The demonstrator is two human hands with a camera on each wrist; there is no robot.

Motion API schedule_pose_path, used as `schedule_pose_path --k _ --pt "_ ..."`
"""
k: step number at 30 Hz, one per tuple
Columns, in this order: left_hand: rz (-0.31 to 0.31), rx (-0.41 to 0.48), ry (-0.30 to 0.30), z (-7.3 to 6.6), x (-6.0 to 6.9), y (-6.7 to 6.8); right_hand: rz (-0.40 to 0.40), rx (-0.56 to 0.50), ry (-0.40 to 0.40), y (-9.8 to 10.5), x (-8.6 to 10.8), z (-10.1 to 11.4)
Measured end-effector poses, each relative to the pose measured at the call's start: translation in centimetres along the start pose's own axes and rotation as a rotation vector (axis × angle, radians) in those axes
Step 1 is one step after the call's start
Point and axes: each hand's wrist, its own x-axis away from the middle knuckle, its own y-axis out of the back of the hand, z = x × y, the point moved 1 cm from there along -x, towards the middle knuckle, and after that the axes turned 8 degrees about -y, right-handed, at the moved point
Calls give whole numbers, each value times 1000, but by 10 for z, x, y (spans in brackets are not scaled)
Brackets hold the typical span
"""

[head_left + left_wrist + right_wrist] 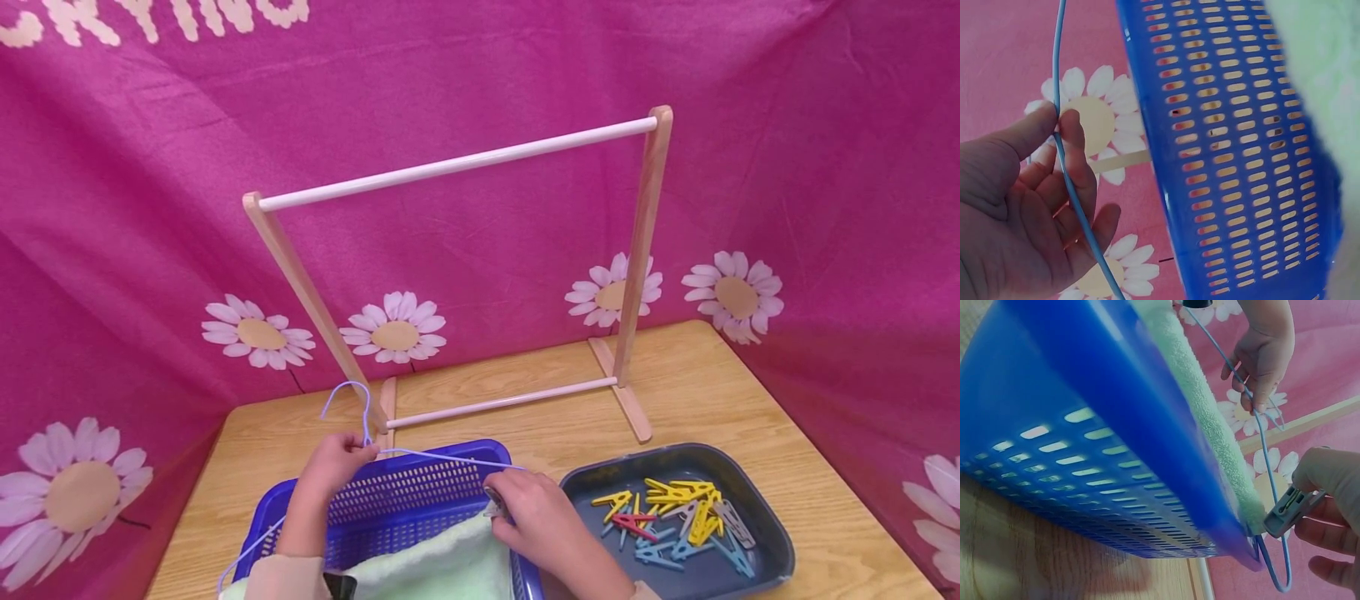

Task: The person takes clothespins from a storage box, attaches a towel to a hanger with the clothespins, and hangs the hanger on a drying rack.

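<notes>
Between thumb and fingertips my left hand pinches a light-blue wire clothes hanger just below its hook. The hanger spans the top of a blue perforated basket. My right hand holds a grey clothespin between thumb and fingers, near the hanger's right end. In the right wrist view the clothespin's tip meets the corner of a pale green towel; whether it bites the wire too, I cannot tell. The towel lies along the hanger over the basket, its lower part out of sight in the head view.
Right of the basket sits a dark grey tub with several yellow, blue, grey and red clothespins. Behind stands a wooden rack with a white top rail on the wood-grain table. Pink flowered cloth surrounds the table.
</notes>
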Motion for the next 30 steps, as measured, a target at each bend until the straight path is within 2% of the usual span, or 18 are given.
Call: schedule_pose_path --k 4,11,16,24,30 --pt "10 78 6 2 1 2 -34 1 16 -2 0 0" --pt "48 239 21 -2 4 8 -70 9 32 -3 0 1" --pt "60 230 24 -8 6 15 -67 -1 34 -2 0 2" --pt "73 251 -29 -17 9 24 -35 -64 12 1 0 2" --pt "70 216 -23 -20 14 28 -2 -85 -3 3 -1 3"
